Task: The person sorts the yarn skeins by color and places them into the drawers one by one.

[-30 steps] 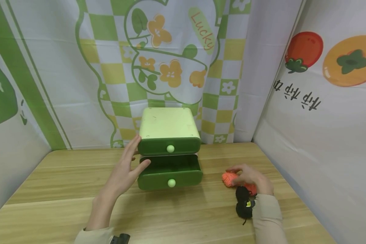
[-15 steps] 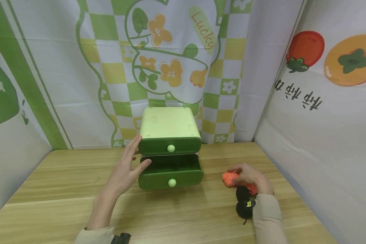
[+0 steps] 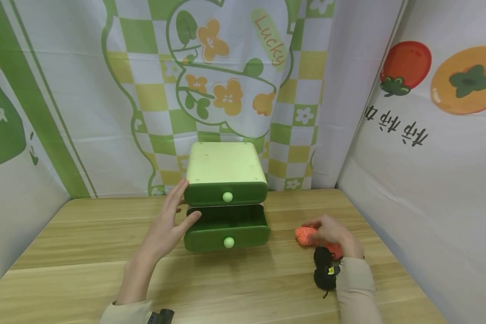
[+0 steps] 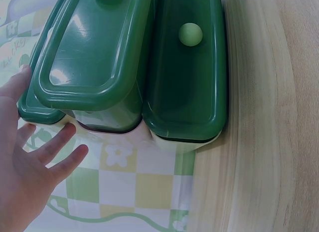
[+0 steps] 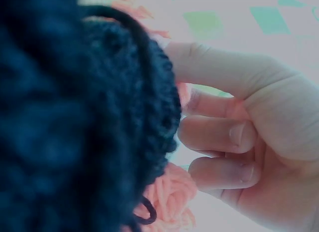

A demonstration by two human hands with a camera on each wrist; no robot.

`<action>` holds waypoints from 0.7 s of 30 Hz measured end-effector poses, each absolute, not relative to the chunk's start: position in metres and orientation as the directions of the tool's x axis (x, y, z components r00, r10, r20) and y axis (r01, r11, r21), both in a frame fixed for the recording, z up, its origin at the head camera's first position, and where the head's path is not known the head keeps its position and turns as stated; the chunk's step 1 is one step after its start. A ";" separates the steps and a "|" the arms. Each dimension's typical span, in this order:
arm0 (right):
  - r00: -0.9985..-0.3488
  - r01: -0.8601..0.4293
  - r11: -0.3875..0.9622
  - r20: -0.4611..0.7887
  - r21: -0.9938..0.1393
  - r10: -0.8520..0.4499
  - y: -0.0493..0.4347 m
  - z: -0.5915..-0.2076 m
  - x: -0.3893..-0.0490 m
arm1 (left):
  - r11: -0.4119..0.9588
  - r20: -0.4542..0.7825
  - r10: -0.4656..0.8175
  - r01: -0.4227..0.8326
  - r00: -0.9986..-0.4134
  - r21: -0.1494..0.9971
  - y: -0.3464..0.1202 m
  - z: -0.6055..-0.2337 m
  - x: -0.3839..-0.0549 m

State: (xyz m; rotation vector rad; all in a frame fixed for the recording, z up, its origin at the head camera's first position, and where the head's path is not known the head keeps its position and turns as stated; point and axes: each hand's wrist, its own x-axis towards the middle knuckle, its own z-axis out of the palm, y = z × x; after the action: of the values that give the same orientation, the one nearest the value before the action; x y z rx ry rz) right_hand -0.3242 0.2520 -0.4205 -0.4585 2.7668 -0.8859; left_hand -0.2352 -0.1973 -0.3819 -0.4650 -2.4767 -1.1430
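Note:
A small drawer cabinet (image 3: 226,164) with a pale green top and dark green drawers stands at the back of the table. Its middle drawer (image 3: 227,238) is pulled out. My left hand (image 3: 164,229) has its fingers spread and rests its fingertips at the cabinet's left side; in the left wrist view the hand (image 4: 30,167) is beside the drawer fronts. On the right, my right hand (image 3: 334,234) grips an orange skein of yarn (image 3: 304,236), thumb and fingers curled about it. A black skein of yarn (image 3: 325,274) lies in front, hiding part of the grip in the right wrist view.
In the left wrist view the bottom drawer (image 4: 189,87) sits closed below the pulled-out one. A wooden table (image 3: 235,292) carries everything. Printed curtains (image 3: 146,90) hang behind it, and a white cloth wall (image 3: 429,180) rises along the right edge.

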 end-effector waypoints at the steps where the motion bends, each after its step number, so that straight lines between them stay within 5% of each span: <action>1: -0.931 -0.234 0.770 -0.092 -0.594 -0.354 0.252 -0.420 -0.324 | 0.616 0.462 0.139 0.442 -0.876 0.652 -0.197 -0.382 -0.235; 21: -0.925 -0.335 0.753 0.047 -0.566 -0.376 0.252 -0.405 -0.323 | 0.610 0.457 0.147 0.444 -0.877 0.656 -0.198 -0.381 -0.235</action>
State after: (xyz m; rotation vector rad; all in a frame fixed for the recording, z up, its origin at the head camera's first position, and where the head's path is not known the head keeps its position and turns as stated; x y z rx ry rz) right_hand -0.3226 0.2518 -0.4053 -0.5845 2.8762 -0.9072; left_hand -0.2347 -0.1978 -0.3810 -0.4746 -2.4797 -1.1521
